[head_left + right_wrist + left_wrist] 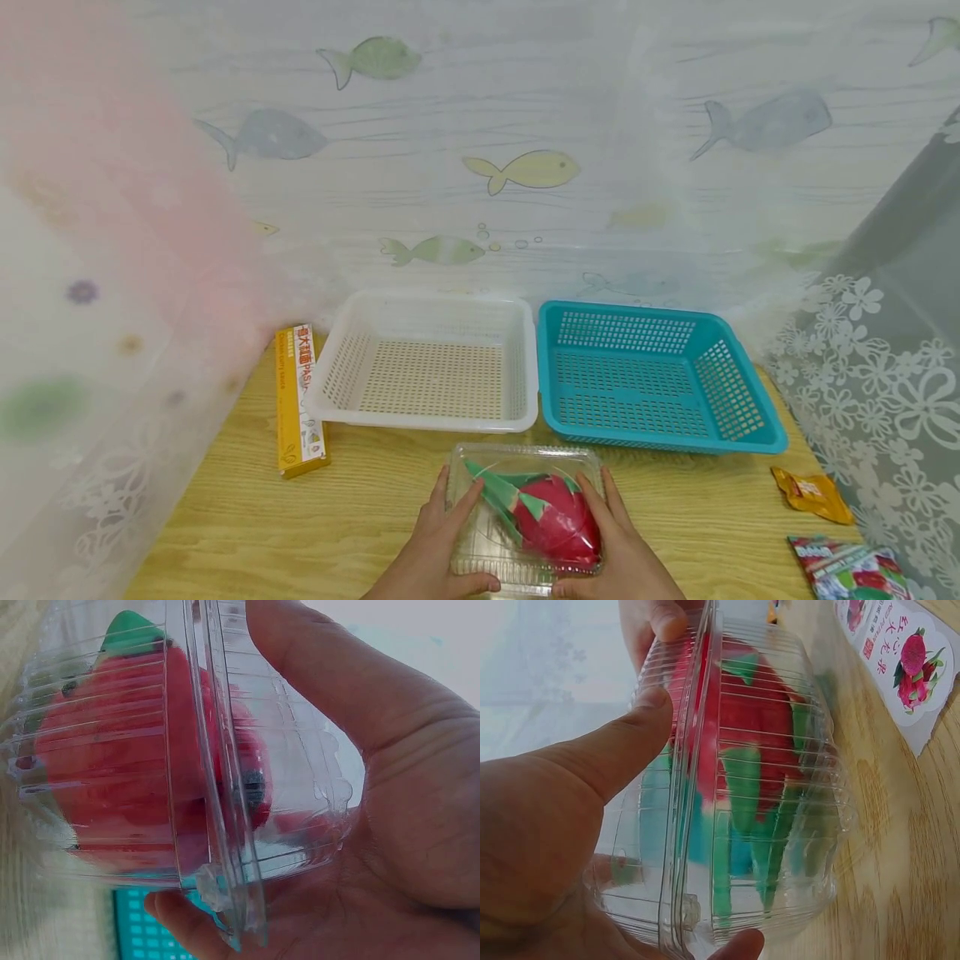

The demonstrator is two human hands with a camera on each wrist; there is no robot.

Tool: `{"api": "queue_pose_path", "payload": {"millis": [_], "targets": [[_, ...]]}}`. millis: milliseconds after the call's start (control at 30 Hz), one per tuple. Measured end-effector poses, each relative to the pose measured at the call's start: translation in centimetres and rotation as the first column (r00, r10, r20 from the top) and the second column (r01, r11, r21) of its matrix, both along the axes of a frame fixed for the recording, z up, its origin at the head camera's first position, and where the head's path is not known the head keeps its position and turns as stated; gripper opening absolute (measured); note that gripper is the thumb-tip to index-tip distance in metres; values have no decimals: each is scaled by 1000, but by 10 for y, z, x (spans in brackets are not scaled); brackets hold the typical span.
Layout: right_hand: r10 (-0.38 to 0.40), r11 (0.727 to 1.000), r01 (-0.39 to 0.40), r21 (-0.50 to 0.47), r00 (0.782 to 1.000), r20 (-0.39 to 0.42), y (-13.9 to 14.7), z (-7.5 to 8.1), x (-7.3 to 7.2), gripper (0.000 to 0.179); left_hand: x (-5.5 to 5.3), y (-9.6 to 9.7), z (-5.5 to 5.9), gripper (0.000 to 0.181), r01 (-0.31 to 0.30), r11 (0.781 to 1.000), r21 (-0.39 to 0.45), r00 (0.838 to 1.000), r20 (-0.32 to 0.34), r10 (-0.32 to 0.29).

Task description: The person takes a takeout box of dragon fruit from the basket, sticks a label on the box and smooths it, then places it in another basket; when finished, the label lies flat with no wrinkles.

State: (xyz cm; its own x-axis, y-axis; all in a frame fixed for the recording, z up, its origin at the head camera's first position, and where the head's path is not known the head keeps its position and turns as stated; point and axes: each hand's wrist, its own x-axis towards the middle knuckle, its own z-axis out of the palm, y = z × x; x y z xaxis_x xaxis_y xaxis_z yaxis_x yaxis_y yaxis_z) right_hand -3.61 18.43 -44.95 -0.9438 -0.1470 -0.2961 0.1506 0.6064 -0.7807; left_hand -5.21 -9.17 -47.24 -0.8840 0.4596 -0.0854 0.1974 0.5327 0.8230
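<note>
A clear plastic clamshell box [528,452] lies at the front middle of the wooden table, its lid down. Through the plastic shows a red dragon fruit [557,523] with green leaf tips pointing to the upper left. My left hand [431,550] grips the box's left side, thumb along the near edge and fingers spread over the lid. On the opposite side my right hand [632,554] holds it the same way. Both wrist views show the ridged side walls, with the left thumb [622,742] and right thumb [337,671] against the box near its rim seam.
Behind the box stand a white basket [521,417] and a teal basket [551,392], side by side. A yellow pasta box [288,408] lies left. At right are an orange packet [813,493] and a colourful packet [851,571]. A dragon fruit label [915,667] lies on the table.
</note>
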Motion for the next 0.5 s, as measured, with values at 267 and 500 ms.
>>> {"api": "queue_pose_path", "payload": {"millis": [267,500], "targets": [[-4,1000,4,-25,1000,-3,0,-3,-2,135,0,2,-2,111,-18,1000,-21,1000,-25,17],[-12,1000,11,-20,1000,-29,0,-7,-4,135,-2,4,-4,110,-20,999,-40,998,-61,17]]}}
